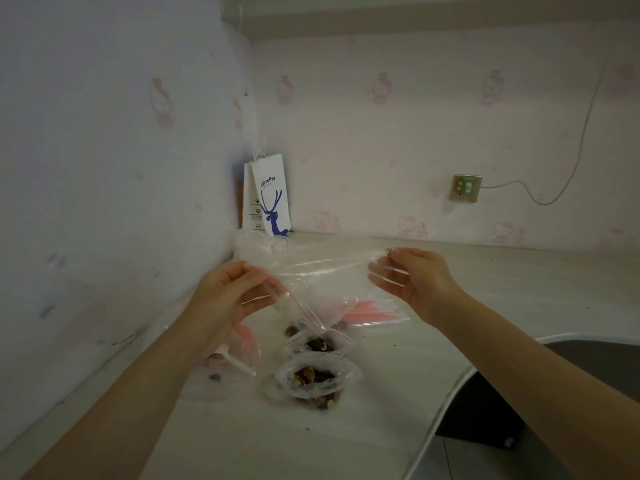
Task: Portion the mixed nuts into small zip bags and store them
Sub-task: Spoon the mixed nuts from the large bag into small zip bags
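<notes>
A large clear zip bag (322, 282) with a red seal strip is stretched in the air between my hands, tilted so its mouth points down. My left hand (225, 292) pinches its left edge and my right hand (412, 275) pinches its right corner. Under the mouth stands a small open zip bag (320, 344) with nuts in it. A second small open bag of nuts (317, 379) stands just in front of it. A few loose nuts (292, 330) lie on the counter beside them.
A stack of empty small zip bags (377, 311) with red strips lies behind, to the right. Another clear bag (225, 372) lies at the left. A white paper coffee bag (268, 197) leans in the wall corner. The counter (346, 438) curves away at the right edge.
</notes>
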